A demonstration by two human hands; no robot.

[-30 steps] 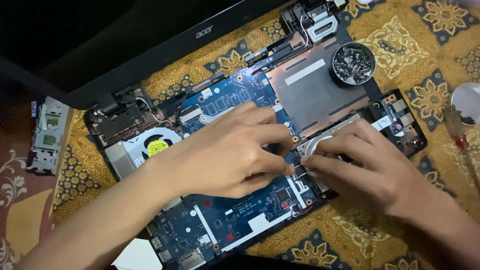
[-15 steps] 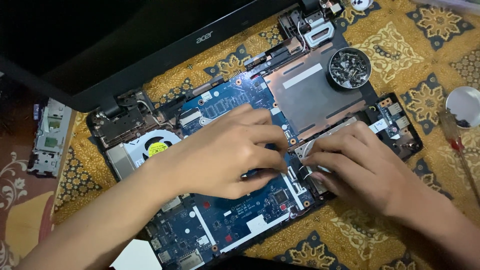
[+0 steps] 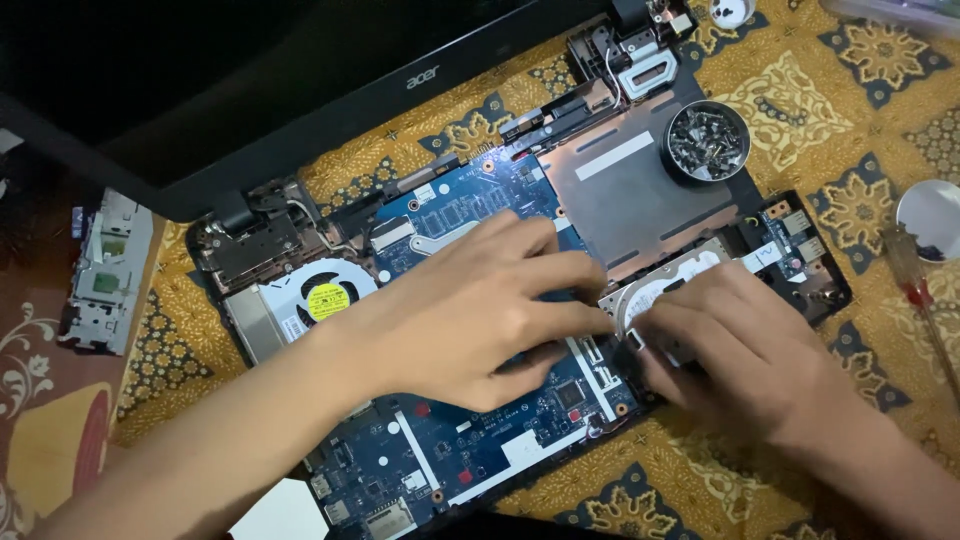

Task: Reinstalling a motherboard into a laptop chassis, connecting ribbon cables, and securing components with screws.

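Observation:
An opened laptop base lies on a patterned cloth, showing its blue motherboard (image 3: 470,455) and a cooling fan (image 3: 322,295). A silver hard drive (image 3: 668,280) sits at the board's right edge. My right hand (image 3: 745,350) is closed over the drive's near side, with its fingers on the drive's top. My left hand (image 3: 475,310) lies flat across the motherboard, fingers stretched out, their tips touching the drive's left edge. Both hands hide the joint between drive and board.
A round metal bowl of screws (image 3: 707,140) stands on the copper-coloured plate (image 3: 620,200). The black laptop lid (image 3: 300,90) lies open behind. A red-handled screwdriver (image 3: 915,290) lies at the right, and a detached silver bracket part (image 3: 105,270) at the left.
Both hands stay on the hard drive and barely shift. The view has drifted slightly, so the laptop sits a little lower in the picture.

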